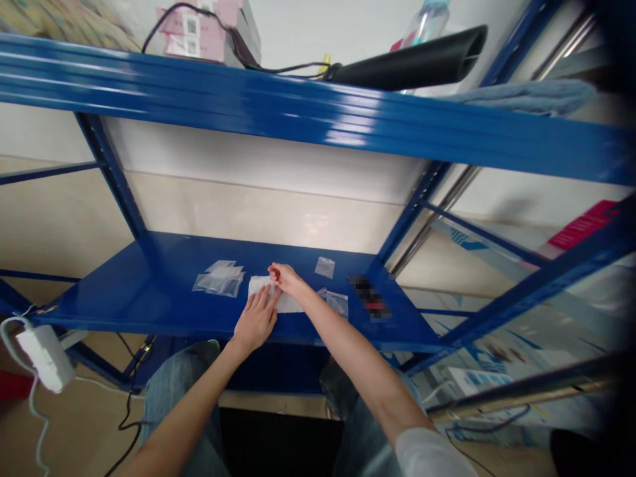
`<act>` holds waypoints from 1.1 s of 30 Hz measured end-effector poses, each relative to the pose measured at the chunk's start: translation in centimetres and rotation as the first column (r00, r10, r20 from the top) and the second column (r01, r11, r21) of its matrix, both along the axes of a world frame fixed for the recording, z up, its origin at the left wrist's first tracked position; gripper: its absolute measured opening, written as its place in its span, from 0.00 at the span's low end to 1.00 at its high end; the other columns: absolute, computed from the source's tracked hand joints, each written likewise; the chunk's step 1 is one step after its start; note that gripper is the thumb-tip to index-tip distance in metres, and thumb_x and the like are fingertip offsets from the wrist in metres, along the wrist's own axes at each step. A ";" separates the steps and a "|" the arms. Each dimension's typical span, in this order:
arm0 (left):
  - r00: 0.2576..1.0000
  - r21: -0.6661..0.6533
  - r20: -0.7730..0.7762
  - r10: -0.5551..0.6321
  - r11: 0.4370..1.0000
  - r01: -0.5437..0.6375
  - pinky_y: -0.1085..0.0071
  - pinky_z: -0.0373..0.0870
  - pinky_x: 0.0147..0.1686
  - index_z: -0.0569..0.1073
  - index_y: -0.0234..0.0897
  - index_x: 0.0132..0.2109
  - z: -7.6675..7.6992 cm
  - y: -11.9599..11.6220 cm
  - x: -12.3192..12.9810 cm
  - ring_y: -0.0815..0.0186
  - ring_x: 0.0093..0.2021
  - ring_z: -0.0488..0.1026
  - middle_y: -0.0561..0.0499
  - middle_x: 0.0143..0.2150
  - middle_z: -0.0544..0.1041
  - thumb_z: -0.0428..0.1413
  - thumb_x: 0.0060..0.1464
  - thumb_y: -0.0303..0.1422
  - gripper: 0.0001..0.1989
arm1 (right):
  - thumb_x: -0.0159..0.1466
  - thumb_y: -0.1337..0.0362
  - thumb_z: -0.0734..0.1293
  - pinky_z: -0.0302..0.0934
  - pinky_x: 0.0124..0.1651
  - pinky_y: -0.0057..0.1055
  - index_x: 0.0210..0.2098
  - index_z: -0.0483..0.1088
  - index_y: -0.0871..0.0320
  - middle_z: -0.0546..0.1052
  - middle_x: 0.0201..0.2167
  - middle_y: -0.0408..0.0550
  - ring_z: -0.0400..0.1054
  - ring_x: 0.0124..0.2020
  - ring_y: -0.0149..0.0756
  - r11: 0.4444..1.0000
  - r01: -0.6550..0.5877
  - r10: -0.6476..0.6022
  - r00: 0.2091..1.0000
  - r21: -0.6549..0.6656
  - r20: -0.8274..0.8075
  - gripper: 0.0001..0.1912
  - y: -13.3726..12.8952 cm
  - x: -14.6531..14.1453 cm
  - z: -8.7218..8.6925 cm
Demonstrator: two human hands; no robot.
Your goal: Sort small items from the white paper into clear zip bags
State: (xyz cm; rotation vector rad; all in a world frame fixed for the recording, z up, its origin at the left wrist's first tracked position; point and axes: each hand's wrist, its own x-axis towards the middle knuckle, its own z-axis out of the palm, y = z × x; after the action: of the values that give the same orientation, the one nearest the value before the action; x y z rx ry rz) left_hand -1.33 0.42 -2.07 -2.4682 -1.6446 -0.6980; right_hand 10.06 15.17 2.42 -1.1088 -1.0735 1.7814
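Observation:
A white cloth or paper sheet point(289, 305) lies on the blue shelf point(169, 291) in front of me. My left hand point(256, 320) rests flat on its left part, fingers stretched out. Above the sheet's far edge, my right hand point(285, 277) is closed, with its fingertips pressed together; whatever they hold is too small to make out. To the left is a loose pile of clear zip bags point(219, 279). One small clear zip bag point(324, 267) lies beyond my right hand, and another clear bag point(338, 303) with unclear contents is partly behind my right forearm.
A pixelated dark item point(370, 297) lies at the shelf's right. Blue rack posts point(116, 179) frame both sides, and an upper beam point(298, 109) crosses ahead. On the upper level are pink boxes point(199, 33) and a black tube point(407, 59). A white power strip point(46, 358) hangs at left.

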 end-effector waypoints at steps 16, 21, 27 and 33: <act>1.000 -0.017 0.022 0.021 1.000 -0.020 0.48 0.52 0.67 0.54 0.45 0.72 -0.6 0.2 0.1 0.51 0.73 0.50 0.43 0.74 0.55 0.44 0.67 0.35 0.28 | 0.51 0.78 0.68 0.41 0.14 0.18 0.16 0.69 0.61 0.66 0.08 0.39 0.56 0.10 0.22 0.945 -0.262 0.163 0.895 0.195 0.415 0.11 0.4 -0.2 1.2; 0.999 -0.035 0.024 0.035 0.999 -0.035 0.48 0.51 0.68 0.55 0.44 0.72 -0.6 0.2 0.2 0.52 0.73 0.50 0.42 0.73 0.56 0.44 0.67 0.36 0.28 | 0.51 0.78 0.67 0.43 0.15 0.17 0.16 0.70 0.62 0.68 0.09 0.39 0.58 0.11 0.23 0.925 -0.305 0.174 0.869 0.225 0.463 0.10 -0.3 -0.1 1.6; 0.999 -0.029 0.009 0.036 0.999 -0.035 0.48 0.52 0.67 0.53 0.44 0.73 -0.5 0.1 0.1 0.52 0.73 0.51 0.43 0.74 0.55 0.44 0.67 0.36 0.29 | 0.52 0.79 0.65 0.42 0.15 0.19 0.16 0.71 0.62 0.68 0.10 0.39 0.57 0.10 0.23 0.907 -0.314 0.137 0.850 0.281 0.508 0.12 -0.7 0.0 2.1; 0.999 -0.015 0.012 0.031 0.999 -0.031 0.48 0.53 0.67 0.52 0.45 0.73 -0.6 0.2 0.0 0.52 0.73 0.51 0.45 0.74 0.55 0.46 0.66 0.35 0.30 | 0.50 0.79 0.68 0.42 0.15 0.18 0.16 0.72 0.61 0.67 0.09 0.38 0.58 0.12 0.23 0.893 -0.319 0.112 0.840 0.316 0.530 0.11 -0.7 0.3 2.1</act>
State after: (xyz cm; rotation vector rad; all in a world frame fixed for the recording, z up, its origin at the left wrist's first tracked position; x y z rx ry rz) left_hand -1.30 0.58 -2.63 -2.4474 -1.6950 -0.7014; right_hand 10.40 14.50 4.54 -1.2564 -1.8538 1.3637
